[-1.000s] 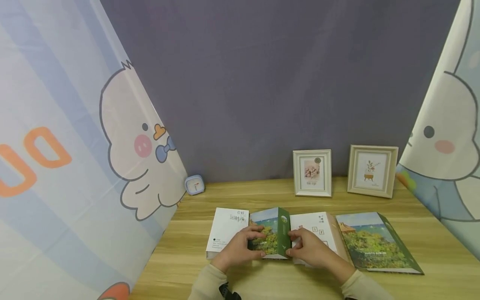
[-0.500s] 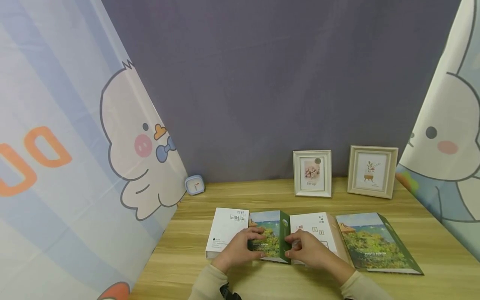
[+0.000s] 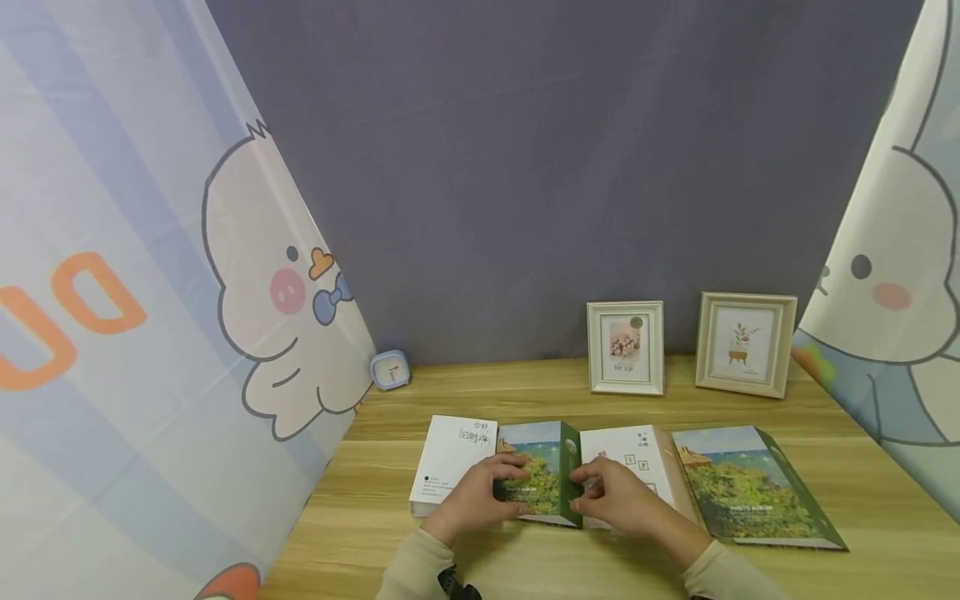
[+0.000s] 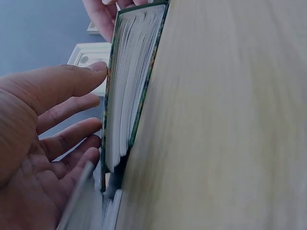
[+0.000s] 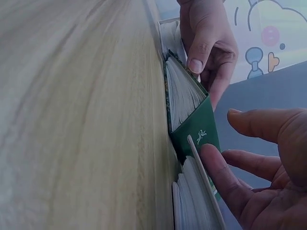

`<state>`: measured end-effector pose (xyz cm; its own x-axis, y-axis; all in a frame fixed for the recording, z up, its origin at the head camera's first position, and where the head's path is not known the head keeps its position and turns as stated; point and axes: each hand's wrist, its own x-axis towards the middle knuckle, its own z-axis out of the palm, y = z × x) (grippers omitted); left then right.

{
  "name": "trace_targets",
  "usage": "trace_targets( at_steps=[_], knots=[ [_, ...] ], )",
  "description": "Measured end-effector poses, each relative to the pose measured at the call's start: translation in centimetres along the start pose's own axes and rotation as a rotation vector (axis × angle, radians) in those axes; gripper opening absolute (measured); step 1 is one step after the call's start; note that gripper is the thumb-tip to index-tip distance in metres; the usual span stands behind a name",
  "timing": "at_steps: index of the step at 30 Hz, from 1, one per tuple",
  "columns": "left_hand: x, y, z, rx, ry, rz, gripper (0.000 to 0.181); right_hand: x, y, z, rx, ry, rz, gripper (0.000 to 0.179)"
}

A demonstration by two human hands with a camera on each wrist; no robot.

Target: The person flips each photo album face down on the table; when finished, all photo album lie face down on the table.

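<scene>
A photo album (image 3: 543, 458) with a painted garden cover and a green spine lies on the table between two white books. My left hand (image 3: 480, 497) rests its fingertips and thumb on the cover from the left. From the right, my right hand (image 3: 618, 497) reaches over the right white book (image 3: 626, 446), its fingertips at the green spine. In the right wrist view a finger of the right hand (image 5: 259, 187) touches the spine, while its thumb stands apart. The left wrist view shows the album's page edges (image 4: 134, 62) and the left hand (image 4: 53, 115) along its cover.
The left white book (image 3: 450, 458) lies against the album's left side. Farther right is a second garden-cover album (image 3: 750, 483). Two picture frames, one white (image 3: 592, 350) and one cream (image 3: 705, 342), stand at the back. A small blue clock (image 3: 389, 369) sits at the back left.
The middle album has slid slightly toward me, its near edge now lower in the head view, and its spine has shifted a little right. Both hands have stayed almost in place.
</scene>
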<state>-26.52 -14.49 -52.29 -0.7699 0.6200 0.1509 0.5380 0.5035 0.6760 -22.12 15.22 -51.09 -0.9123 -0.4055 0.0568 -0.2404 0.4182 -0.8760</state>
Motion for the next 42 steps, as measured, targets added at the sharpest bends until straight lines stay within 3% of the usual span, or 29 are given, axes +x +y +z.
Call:
trace_targets(
  at_steps=[4,13,22,28,33,42],
  knots=[
    [-0.1,0.0,-0.3,-0.036,0.004,-0.021,0.043,0.1,-0.3,-0.1,0.008,-0.014,0.009,0.049],
    [-0.3,-0.3,-0.7,-0.085,0.026,0.004,0.044,1.6,-1.4,0.3,-0.018,-0.012,-0.025,0.046],
    [-1.1,-0.7,-3.0,-0.082,0.137,-0.067,0.045,3.8,-2.7,1.0,-0.15,0.064,-0.089,0.044],
    [-1.8,-1.8,-4.3,-0.086,0.234,-0.034,0.043,4.7,-3.2,1.9,-0.148,0.078,-0.099,0.042],
    [-2.6,-3.0,-5.3,-0.116,0.332,-0.003,0.042,5.6,-3.5,2.4,-0.125,0.057,-0.115,0.043],
    [-4.6,-4.4,-7.1,-0.136,0.456,-0.077,0.048,6.8,-4.2,3.7,-0.097,-0.005,-0.103,0.051]
  ],
)
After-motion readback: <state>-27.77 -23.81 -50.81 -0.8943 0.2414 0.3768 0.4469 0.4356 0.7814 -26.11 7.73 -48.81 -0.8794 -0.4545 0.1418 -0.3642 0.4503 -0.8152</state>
